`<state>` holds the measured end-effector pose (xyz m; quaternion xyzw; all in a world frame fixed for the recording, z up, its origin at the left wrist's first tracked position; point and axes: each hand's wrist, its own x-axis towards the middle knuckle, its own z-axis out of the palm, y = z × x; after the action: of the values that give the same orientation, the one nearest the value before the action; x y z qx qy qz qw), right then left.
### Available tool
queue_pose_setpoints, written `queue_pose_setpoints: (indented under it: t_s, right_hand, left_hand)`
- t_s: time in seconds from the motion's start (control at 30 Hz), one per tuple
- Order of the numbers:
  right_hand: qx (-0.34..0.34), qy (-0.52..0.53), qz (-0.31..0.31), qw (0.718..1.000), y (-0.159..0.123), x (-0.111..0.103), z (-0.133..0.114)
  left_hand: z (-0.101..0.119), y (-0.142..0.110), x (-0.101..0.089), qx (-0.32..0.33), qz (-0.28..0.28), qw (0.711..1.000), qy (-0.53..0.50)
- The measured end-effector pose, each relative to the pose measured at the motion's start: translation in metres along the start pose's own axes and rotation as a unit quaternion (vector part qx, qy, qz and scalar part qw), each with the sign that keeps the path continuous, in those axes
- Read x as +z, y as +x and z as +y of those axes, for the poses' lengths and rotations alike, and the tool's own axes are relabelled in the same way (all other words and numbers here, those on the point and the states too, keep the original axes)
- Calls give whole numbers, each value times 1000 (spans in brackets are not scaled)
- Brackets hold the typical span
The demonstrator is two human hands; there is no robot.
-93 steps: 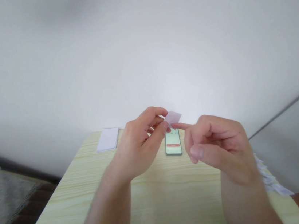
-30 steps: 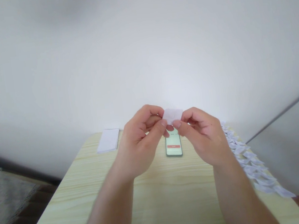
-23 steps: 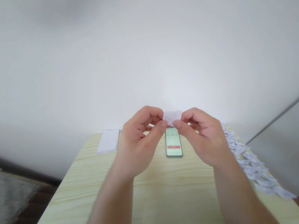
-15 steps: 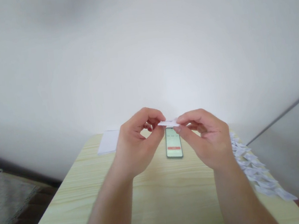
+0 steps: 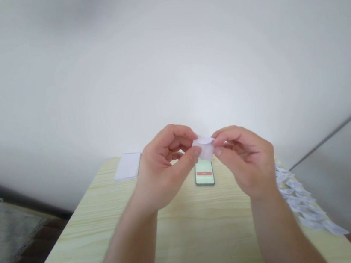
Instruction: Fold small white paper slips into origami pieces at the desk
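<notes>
A small folded piece of white paper (image 5: 205, 146) is held up between my two hands, above the table. My left hand (image 5: 169, 162) pinches its left edge between thumb and fingertips. On the opposite edge, the thumb and index finger of my right hand (image 5: 245, 157) are closed. The paper's upper part looks slightly parted, like a pocket or flap. Below and behind it lies a phone (image 5: 205, 178) with a lit screen and a red bar; the paper hides the phone's top.
A stack of white paper (image 5: 127, 166) lies at the table's back left. Several folded white paper pieces (image 5: 301, 201) line the right edge of the light wooden table (image 5: 202, 240), partly behind my right arm. A white wall (image 5: 166, 63) rises behind the table.
The paper has turned from nearly edge-on to showing its broad face, and its top has parted a little. Both hands have shifted slightly right, still holding it.
</notes>
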<state>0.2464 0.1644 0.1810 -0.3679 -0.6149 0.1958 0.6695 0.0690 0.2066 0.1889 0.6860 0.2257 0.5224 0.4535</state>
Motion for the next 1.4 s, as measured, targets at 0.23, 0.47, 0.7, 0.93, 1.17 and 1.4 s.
queue_pose_setpoints:
  t_s: [0.23, 0.47, 0.7, 0.93, 1.17, 1.4]
  right_hand:
    - [96, 32, 14, 995, 0, 3, 0]
    - [146, 64, -24, 987, 3, 1, -5]
    - [145, 71, -33, 986, 4, 3, -8]
    - [143, 40, -18, 989, 4, 4, -9]
    - [112, 0, -25, 993, 1, 3, -8]
    - [55, -32, -20, 998, 0, 2, -9]
  left_hand:
    - [4, -2, 5, 35, 0, 992, 117]
    - [4, -2, 5, 88, 38, 964, 248]
    - [1, 2, 4, 249, 48, 924, 287]
    - [6, 0, 7, 204, 29, 943, 261]
    - [7, -1, 5, 83, 38, 984, 155]
    - [8, 1, 0, 39, 23, 984, 175]
